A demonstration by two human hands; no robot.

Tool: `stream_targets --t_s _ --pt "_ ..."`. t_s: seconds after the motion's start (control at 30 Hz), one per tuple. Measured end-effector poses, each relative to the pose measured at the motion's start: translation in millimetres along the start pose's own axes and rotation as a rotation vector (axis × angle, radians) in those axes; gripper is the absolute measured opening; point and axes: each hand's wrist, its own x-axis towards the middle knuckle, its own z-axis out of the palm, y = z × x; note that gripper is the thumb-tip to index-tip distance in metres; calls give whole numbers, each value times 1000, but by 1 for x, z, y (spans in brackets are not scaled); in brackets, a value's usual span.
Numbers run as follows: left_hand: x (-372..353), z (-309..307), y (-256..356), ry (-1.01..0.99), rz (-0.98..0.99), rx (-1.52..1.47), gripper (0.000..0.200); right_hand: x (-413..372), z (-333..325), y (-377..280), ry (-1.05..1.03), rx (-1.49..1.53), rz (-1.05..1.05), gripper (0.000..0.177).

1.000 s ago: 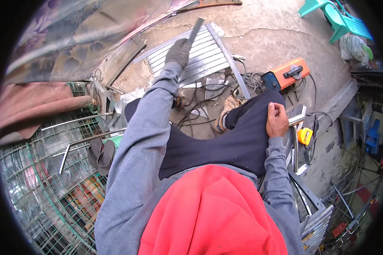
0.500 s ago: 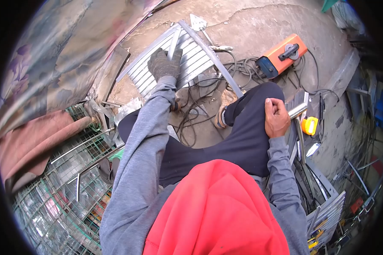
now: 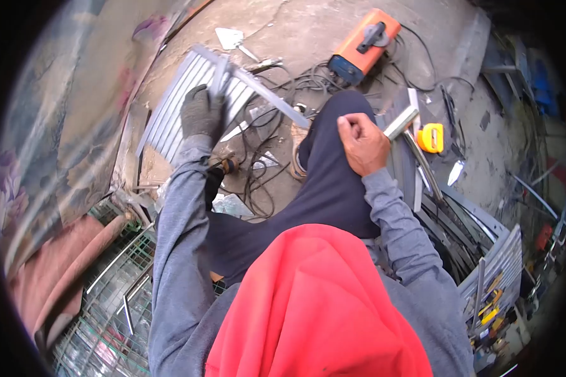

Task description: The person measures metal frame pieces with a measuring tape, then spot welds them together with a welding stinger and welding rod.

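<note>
My left hand (image 3: 201,116), in a dark grey glove, is closed around the lower end of a short flat metal bar (image 3: 219,75). The bar overlaps a slatted grey metal panel (image 3: 177,94), which leans tilted in front of my feet with a long rail along its far edge. My right hand (image 3: 363,144) is bare and rests on my raised knee, its fingers curled in toward the thumb. I cannot tell whether anything small is inside them. Just beyond its knuckles, a square metal tube (image 3: 400,124) sticks out.
An orange welding machine (image 3: 366,45) stands ahead among tangled black cables (image 3: 308,81). A trowel (image 3: 231,40) lies behind the panel. On my right are a yellow tape measure (image 3: 431,138) and stacked metal strips (image 3: 446,220). A wire-mesh crate (image 3: 107,314) is on my left.
The view has turned, shifting the surroundings. My left hand has drawn back slightly with the bar, and the panel sits more tilted. My right hand stays curled on the knee.
</note>
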Motion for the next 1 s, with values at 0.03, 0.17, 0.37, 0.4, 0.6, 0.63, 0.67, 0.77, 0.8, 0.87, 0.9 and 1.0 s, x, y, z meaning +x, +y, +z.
stream_targets --t_s 0.03,0.17,0.37,0.4,0.6,0.63,0.67,0.77,0.8,0.87,0.9,1.0 --pt "4 -3 0 -40 24 72 43 0 1 -1 -7 24 -11 17" --pt "9 11 -30 7 16 138 45 -1 -6 0 -7 32 -19 16" --pt "28 -6 -52 -192 -419 274 49 -1 -6 0 -7 58 -12 16" --pt "30 -9 -59 -366 -412 360 50 -1 -3 4 1 43 -21 16" --pt "-2 -6 -35 -44 -197 327 44 1 0 5 -7 89 -14 16" --pt "-5 -4 -32 -29 -175 319 44 2 -1 5 -14 92 -9 16" --pt "-8 -2 -29 -13 -151 306 43 2 -1 5 -19 90 -4 17" --pt "-20 1 -22 -14 -244 267 43 2 0 5 -35 93 -8 17" --pt "-23 2 -21 -6 -279 248 44 3 0 4 -35 94 -11 17" --pt "-28 1 -20 -24 -294 243 44 2 -2 2 -34 70 -19 17" --pt "-34 5 -25 36 -292 222 42 1 -2 2 -28 65 -15 17" --pt "-45 7 -22 106 -287 151 41 1 5 8 -20 73 -17 20"
